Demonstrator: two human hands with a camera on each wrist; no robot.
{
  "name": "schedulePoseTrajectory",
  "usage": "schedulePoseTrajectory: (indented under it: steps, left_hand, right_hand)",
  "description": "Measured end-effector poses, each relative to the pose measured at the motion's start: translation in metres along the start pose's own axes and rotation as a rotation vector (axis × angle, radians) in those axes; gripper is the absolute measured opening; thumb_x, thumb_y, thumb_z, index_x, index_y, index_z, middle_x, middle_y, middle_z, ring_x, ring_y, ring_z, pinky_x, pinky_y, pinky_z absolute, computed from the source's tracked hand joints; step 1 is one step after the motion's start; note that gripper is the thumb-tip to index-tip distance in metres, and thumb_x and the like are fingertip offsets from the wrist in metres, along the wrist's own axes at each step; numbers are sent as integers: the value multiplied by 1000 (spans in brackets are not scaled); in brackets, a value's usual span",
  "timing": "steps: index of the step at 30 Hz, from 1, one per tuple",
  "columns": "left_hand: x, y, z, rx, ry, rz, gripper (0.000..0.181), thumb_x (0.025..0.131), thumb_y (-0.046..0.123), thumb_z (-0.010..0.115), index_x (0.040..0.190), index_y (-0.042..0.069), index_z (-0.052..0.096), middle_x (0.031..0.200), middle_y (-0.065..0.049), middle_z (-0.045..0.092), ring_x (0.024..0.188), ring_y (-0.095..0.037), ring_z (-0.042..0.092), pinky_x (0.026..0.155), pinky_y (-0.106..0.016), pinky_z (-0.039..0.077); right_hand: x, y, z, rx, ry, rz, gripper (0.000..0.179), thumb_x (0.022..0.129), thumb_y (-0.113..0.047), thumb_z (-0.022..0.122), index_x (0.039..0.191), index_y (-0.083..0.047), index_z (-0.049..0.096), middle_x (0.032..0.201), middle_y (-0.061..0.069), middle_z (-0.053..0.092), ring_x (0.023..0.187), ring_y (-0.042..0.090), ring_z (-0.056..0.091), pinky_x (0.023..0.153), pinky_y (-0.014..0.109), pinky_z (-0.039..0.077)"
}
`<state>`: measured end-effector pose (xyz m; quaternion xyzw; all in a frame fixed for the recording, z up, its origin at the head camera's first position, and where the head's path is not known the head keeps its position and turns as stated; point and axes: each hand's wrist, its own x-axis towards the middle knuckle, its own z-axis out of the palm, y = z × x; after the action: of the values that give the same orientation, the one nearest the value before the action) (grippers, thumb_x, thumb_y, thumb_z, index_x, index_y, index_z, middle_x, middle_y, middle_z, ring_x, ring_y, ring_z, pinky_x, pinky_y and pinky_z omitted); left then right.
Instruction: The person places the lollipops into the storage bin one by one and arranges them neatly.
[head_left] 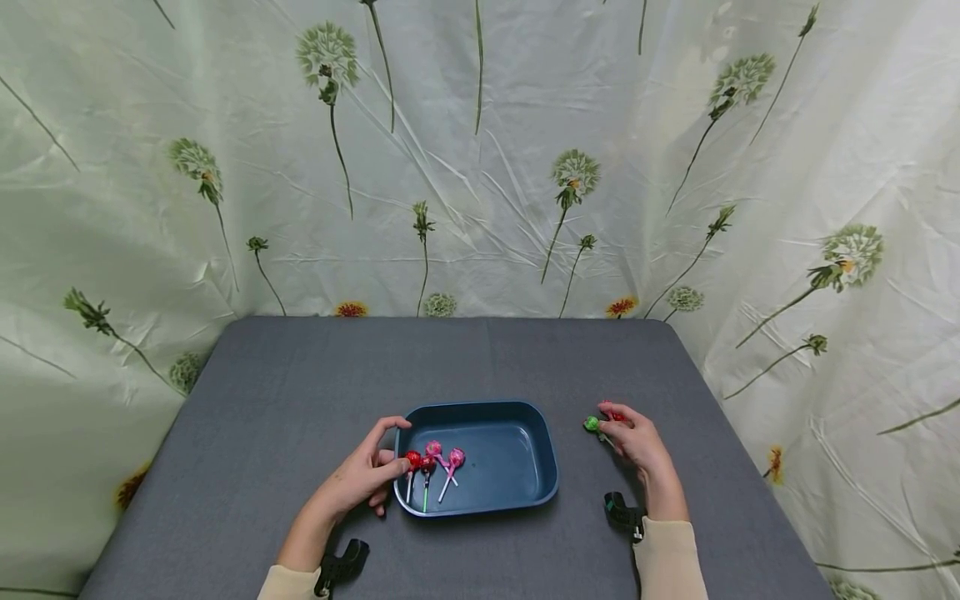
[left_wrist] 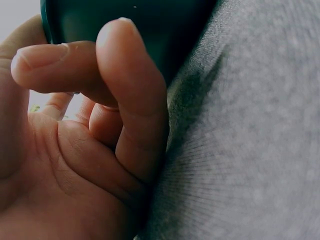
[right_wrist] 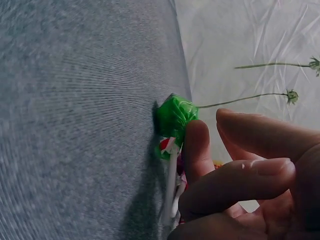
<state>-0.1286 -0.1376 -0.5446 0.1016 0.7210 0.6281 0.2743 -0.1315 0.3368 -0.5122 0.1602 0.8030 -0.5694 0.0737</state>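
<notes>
A dark blue rectangular tray [head_left: 502, 471] stands on the table, with several red and pink lollipops [head_left: 427, 462] in its left end. My left hand [head_left: 356, 477] grips the tray's left rim, index finger at the back corner and thumb over the side. In the left wrist view, curled fingers [left_wrist: 132, 100] lie beside the tray wall [left_wrist: 75, 22]. To the tray's right, my right hand [head_left: 637, 442] hovers low over a green lollipop [head_left: 591, 423] and a red lollipop [head_left: 618, 416]. In the right wrist view, a fingertip reaches the green wrapper [right_wrist: 176, 115], thumb and finger apart.
Grey cloth [head_left: 337, 367] covers the table. A pale curtain printed with dandelions [head_left: 480, 192] hangs behind and on both sides. Black wrist mounts [head_left: 622, 510] are strapped to both forearms, near the beige sleeves.
</notes>
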Motion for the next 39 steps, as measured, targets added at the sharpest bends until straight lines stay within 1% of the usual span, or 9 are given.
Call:
schedulePoseTrajectory:
  steps: [6, 10, 13, 17, 23, 29, 39]
  left_hand:
    - [0, 0, 0, 3, 2, -1, 64, 104, 21, 67, 154, 23, 27, 70, -2, 54, 48, -15, 50, 50, -26, 54]
    - [0, 1, 1, 5, 6, -6, 64, 104, 21, 67, 154, 24, 27, 71, -1, 54, 48, -14, 50, 50, -25, 52]
    - [0, 1, 1, 4, 6, -6, 64, 104, 21, 67, 154, 24, 27, 71, -1, 54, 48, -14, 50, 50, -25, 52]
    - [0, 1, 1, 2, 2, -2, 63, 104, 21, 67, 154, 23, 27, 71, -1, 54, 48, -13, 49, 50, -24, 52]
    - [0, 0, 0, 3, 1, -4, 64, 104, 22, 67, 154, 24, 27, 71, -1, 54, 48, -14, 49, 50, -24, 52]
    - [1, 0, -1, 7, 1, 3, 64, 104, 22, 67, 154, 24, 27, 71, -1, 54, 48, -14, 50, 50, -24, 52]
    - [0, 1, 0, 6, -2, 8, 63, 105, 21, 66, 154, 23, 27, 72, -1, 54, 48, -13, 50, 51, -24, 53]
  right_hand:
    - [2, 1, 4, -16, 4, 14, 50, 98, -11, 70, 145, -2, 59, 63, -10, 46, 51, 8, 40, 50, 25, 34]
    - [2, 2, 7, -38, -2, 25, 51, 96, -9, 72, 145, -2, 60, 72, -9, 51, 53, 8, 39, 51, 25, 33]
    - [2, 2, 9, -52, -9, 24, 52, 95, -8, 74, 144, 0, 60, 76, -8, 52, 53, 8, 38, 50, 25, 32]
    - [4, 2, 13, -86, 14, 5, 48, 94, -6, 74, 141, 2, 63, 77, -5, 53, 55, 8, 40, 50, 25, 32]
    - [7, 2, 20, -151, 64, 6, 43, 94, -7, 74, 135, 0, 67, 82, -3, 54, 62, 11, 43, 52, 25, 32]
    - [9, 1, 24, -141, 86, 16, 40, 93, -6, 74, 132, 1, 69, 79, -4, 54, 60, 10, 42, 51, 25, 32]
    - [9, 2, 24, -111, 80, 11, 36, 94, -7, 72, 129, 0, 70, 78, -6, 57, 56, 8, 41, 48, 24, 32]
